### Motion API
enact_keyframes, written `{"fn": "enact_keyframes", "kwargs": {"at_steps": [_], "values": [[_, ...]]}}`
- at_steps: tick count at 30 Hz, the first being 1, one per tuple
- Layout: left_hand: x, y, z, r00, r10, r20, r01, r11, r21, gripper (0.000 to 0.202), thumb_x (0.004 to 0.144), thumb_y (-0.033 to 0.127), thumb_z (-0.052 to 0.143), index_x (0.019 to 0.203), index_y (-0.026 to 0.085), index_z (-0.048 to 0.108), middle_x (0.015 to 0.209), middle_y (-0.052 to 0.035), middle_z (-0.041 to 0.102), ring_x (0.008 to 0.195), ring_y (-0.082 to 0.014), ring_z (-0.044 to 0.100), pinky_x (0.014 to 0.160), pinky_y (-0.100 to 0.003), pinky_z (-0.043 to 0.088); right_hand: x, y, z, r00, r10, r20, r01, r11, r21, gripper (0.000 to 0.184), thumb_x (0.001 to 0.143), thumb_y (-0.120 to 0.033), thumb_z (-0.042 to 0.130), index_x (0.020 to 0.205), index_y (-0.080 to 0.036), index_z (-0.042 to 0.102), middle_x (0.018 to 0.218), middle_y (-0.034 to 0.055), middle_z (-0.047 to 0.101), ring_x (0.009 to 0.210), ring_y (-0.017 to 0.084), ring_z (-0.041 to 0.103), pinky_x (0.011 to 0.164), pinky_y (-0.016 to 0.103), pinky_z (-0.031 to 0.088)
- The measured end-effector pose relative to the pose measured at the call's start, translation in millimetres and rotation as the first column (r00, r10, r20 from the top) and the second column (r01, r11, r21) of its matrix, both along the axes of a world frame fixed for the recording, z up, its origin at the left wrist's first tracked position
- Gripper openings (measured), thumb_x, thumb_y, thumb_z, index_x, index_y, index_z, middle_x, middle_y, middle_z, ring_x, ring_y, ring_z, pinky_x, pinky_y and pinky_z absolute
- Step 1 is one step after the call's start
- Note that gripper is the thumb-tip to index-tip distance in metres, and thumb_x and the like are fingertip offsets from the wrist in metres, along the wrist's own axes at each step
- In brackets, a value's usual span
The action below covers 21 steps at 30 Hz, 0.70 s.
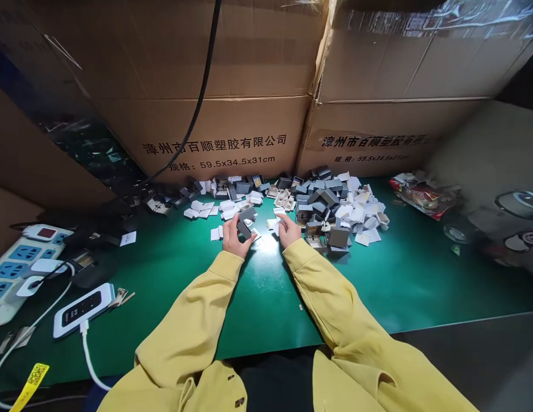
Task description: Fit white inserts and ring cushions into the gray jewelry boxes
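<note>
My left hand (pixel 234 240) is closed around a small dark grey box (pixel 245 224), thumb and fingers on its sides. A short gap to the right, my right hand (pixel 287 230) has its fingertips pinched near some small white pieces (pixel 275 220); whether it holds one is hard to make out. Beyond the hands lie small cream-coloured inserts (pixel 284 199). Just right of my right hand is a heap of grey boxes (pixel 324 197), several with lids up, mixed with a pile of white cards (pixel 364 212). More white cards (pixel 201 209) lie left of my left hand.
Large cardboard cartons (pixel 232 123) wall off the back of the green table (pixel 172 292). At left are a power strip (pixel 12 269), a white device (pixel 83 310) with a cable, and dark bags. A red plastic packet (pixel 425 194) and a clear jar (pixel 459 229) stand at right.
</note>
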State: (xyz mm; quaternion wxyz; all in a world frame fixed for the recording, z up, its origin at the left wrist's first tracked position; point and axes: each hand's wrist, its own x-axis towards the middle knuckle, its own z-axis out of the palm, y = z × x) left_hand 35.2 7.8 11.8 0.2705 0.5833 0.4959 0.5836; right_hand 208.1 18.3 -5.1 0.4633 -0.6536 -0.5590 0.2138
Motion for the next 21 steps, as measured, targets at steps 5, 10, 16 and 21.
{"fn": "enact_keyframes", "kwargs": {"at_steps": [5, 10, 16, 21], "values": [[-2.6, 4.7, -3.4, 0.999, -0.04, -0.005, 0.04, 0.998, -0.047, 0.087, 0.053, 0.037, 0.079, 0.13, 0.019, 0.042, 0.123, -0.0136, 0.044, 0.116, -0.0284, 0.045, 0.087, -0.034, 0.049, -5.2, -1.4, 6.5, 0.996, 0.036, -0.077, -0.033, 0.999, 0.043, 0.028, 0.071, -0.015, 0.039, 0.07, -0.018, 0.067, 0.083, 0.0044, 0.065, 0.082, 0.017, 0.058, 0.081, 0.03, 0.045], [2.2, 7.3, -11.8, 0.893, -0.302, 0.333, 0.374, 0.911, -0.177, 0.088, 0.053, 0.044, 0.077, 0.128, 0.02, 0.039, 0.125, -0.0151, 0.046, 0.109, -0.0264, 0.053, 0.083, -0.033, 0.049, -14.9, -5.2, 15.6, 0.973, 0.098, -0.209, -0.104, 0.994, -0.018, 0.024, 0.072, -0.04, 0.054, 0.072, -0.019, 0.067, 0.084, 0.0037, 0.065, 0.084, 0.017, 0.058, 0.083, 0.032, 0.043], [7.4, 6.1, -15.1, 0.853, -0.34, 0.395, 0.441, 0.875, -0.2, 0.089, 0.046, 0.036, 0.082, 0.124, 0.02, 0.042, 0.125, -0.0151, 0.046, 0.11, -0.0267, 0.052, 0.082, -0.034, 0.049, -22.6, -7.3, 14.6, 0.972, 0.11, -0.209, -0.129, 0.988, -0.082, 0.02, 0.065, -0.039, 0.064, 0.063, -0.019, 0.066, 0.078, 0.0026, 0.065, 0.079, 0.016, 0.059, 0.079, 0.031, 0.043], [4.3, 11.0, -18.8, 0.838, -0.275, 0.472, 0.406, 0.892, -0.201, 0.084, 0.047, 0.034, 0.082, 0.121, 0.02, 0.044, 0.123, -0.0117, 0.048, 0.108, -0.0239, 0.053, 0.088, -0.033, 0.047, -14.5, -3.0, 6.0, 0.957, 0.039, -0.286, -0.078, 0.989, -0.128, 0.026, 0.064, -0.042, 0.063, 0.06, -0.017, 0.066, 0.066, 0.0004, 0.064, 0.066, 0.013, 0.057, 0.066, 0.026, 0.046]]}}
